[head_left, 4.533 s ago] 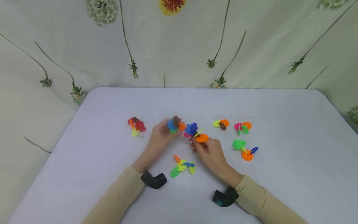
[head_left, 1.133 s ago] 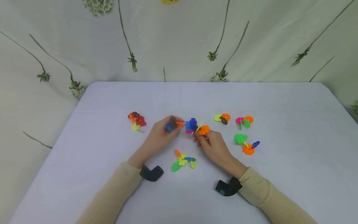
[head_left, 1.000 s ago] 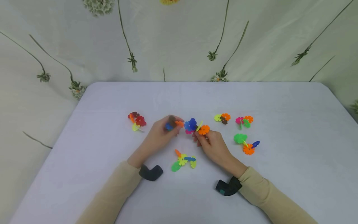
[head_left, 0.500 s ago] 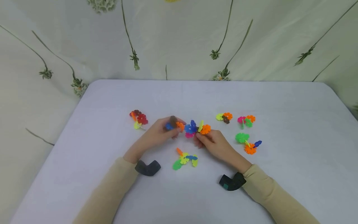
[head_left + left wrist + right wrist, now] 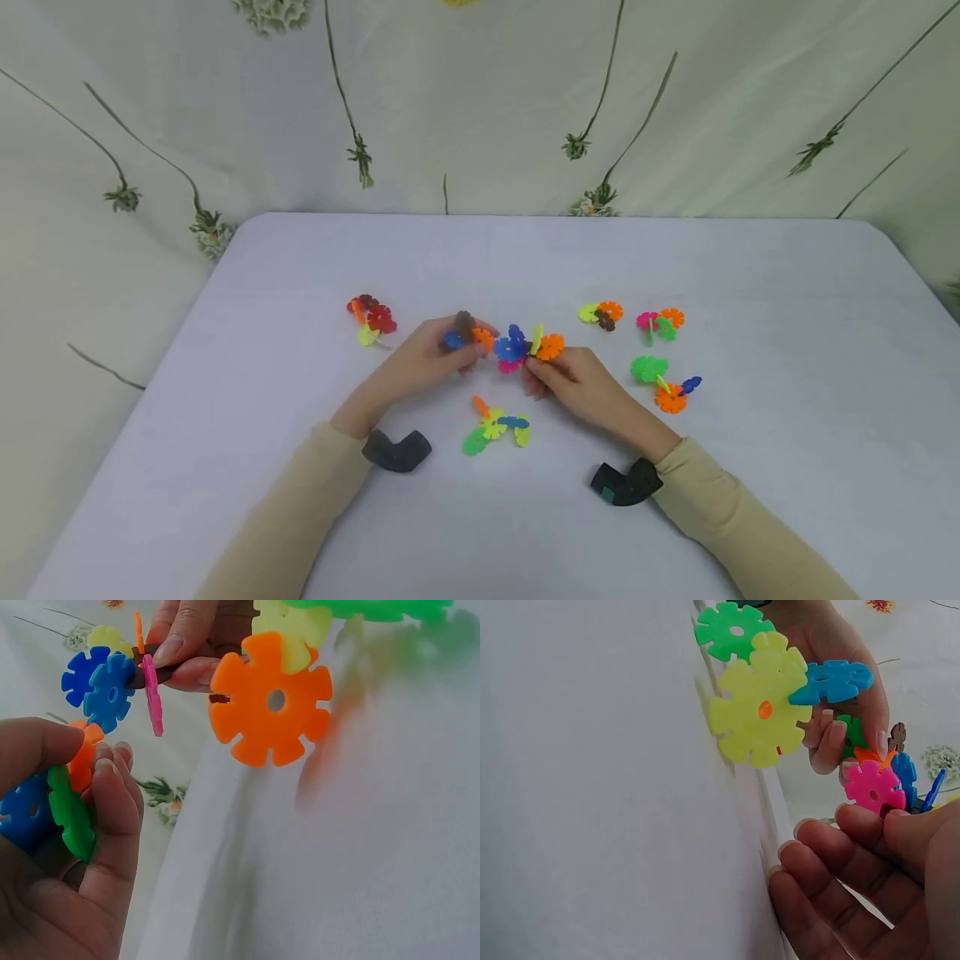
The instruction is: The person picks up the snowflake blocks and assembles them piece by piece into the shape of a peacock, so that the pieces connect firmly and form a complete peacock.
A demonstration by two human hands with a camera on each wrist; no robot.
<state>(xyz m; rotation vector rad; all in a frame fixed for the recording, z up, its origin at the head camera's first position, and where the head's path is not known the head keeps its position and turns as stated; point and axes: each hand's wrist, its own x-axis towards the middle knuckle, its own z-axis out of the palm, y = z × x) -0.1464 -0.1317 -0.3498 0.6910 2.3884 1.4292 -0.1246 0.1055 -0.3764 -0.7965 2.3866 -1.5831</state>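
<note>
1. A pale cloth backdrop (image 5: pixel 495 100), printed with flower stems, hangs behind everything.
2. One white table (image 5: pixel 225 375) spans the lower view.
3. Two forearms in beige sleeves (image 5: pixel 292 508) reach in from the near edge and angle inward.
4. Two hands work above the table's middle, apart from each other. The left hand (image 5: pixel 431 354) is raised, thumb and fingers pinching its cluster; the right hand (image 5: pixel 573 379) pinches the other between thumb and forefinger, its remaining fingers curved beneath.
5. Two black wrist units (image 5: pixel 397 452), one per wrist.
6. Seven clusters of flower-shaped discs: two held, five on the table. The right-held cluster (image 5: pixel 510 348) shows two blue discs, one pink, one yellow, one orange and some brown. The left-held cluster (image 5: pixel 483 338) shows one each of blue, brown, orange and green. They nearly meet; I cannot tell whether they touch.
7. On the table: a front cluster (image 5: pixel 493 423) of five visible discs, one red-toned cluster (image 5: pixel 381 318) at left, three clusters (image 5: pixel 671 398) at right.
</note>
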